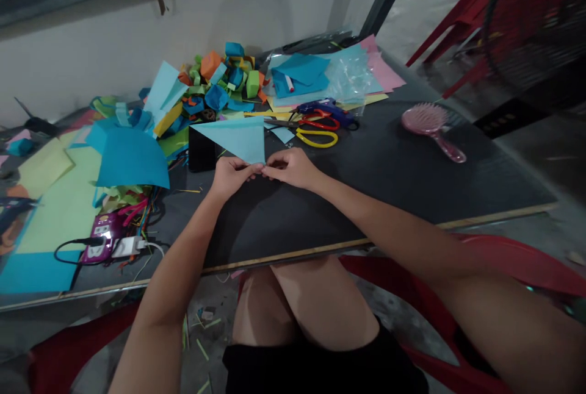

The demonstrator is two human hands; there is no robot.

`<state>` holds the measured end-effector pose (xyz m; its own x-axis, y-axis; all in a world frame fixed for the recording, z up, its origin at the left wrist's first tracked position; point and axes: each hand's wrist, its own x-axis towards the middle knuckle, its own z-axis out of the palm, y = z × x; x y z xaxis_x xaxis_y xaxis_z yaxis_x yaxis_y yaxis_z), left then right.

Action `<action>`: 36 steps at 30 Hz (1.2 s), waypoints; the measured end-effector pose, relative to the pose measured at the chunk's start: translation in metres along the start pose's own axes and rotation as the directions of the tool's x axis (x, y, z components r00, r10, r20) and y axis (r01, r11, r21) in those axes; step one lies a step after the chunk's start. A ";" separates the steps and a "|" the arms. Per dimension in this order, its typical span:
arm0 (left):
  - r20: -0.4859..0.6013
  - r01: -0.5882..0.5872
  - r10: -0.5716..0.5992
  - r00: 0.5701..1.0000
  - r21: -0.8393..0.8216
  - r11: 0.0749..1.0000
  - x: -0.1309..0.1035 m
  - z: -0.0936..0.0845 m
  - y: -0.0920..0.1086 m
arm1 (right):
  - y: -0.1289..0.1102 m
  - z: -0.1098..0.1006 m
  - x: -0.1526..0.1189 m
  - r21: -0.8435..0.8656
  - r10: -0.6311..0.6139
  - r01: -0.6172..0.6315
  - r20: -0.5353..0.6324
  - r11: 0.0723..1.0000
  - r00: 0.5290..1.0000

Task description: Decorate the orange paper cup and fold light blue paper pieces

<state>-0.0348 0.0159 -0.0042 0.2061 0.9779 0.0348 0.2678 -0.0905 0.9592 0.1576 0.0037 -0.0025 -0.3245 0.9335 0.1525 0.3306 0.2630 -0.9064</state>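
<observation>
Right now I have both hands at the folded light blue paper (249,141), which lies over the dark table (389,180); I take that paper as my landmark. My left hand (235,175) is closed in a pinch at its bottom corner, thumb and fingers together. My right hand (290,168) meets it there from the other side, also pinching that corner, with its fingers curled. The sheet is folded to a point that aims left, away from the pinched corner.

Just left of the paper, and partly covered by it, I see a flat black object (201,153). Beyond the paper sits a heap of small coloured paper pieces (220,83). To its right, close by, are scissors with yellow handles (317,143) and others with red handles; a clear plastic bag (350,77) lies behind those. Well to the right of the paper I have a pink hairbrush (428,121). Off to its left is a curved blue sheet (132,159), and nearer the table's front edge on that same side, a purple power socket (104,235) with a white plug (128,246).
</observation>
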 end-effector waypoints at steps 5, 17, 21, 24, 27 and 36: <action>-0.025 0.053 -0.056 0.998 -0.103 0.993 -0.002 0.004 0.005 | 0.002 -0.002 0.001 0.107 0.007 -0.014 0.060 0.994 0.998; -0.355 -0.074 -0.026 0.935 -0.264 0.962 0.022 -0.041 -0.004 | 0.003 -0.001 0.001 0.201 0.076 -0.106 0.153 0.974 0.985; -0.476 -0.131 -0.032 0.879 -0.305 0.943 0.028 -0.053 -0.008 | 0.004 -0.002 0.001 0.194 0.083 -0.110 0.140 0.975 0.987; -0.443 -0.106 -0.065 0.894 -0.350 0.931 0.027 -0.051 -0.006 | 0.007 -0.003 0.002 0.204 0.083 -0.109 0.130 0.973 0.988; -0.219 0.012 -0.088 0.972 -0.326 0.945 0.020 -0.041 0.000 | 0.008 -0.002 0.001 0.192 0.077 -0.103 0.134 0.976 0.988; -0.045 -0.028 0.022 0.999 -0.144 0.989 -0.002 -0.009 0.008 | 0.007 0.001 0.003 0.322 0.053 -0.020 -0.097 0.947 0.994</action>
<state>-0.0417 0.0155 0.0065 0.1691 0.9832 0.0683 0.1239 -0.0899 0.9882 0.1579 0.0077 -0.0087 -0.2194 0.9654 0.1412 0.0339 0.1522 -0.9878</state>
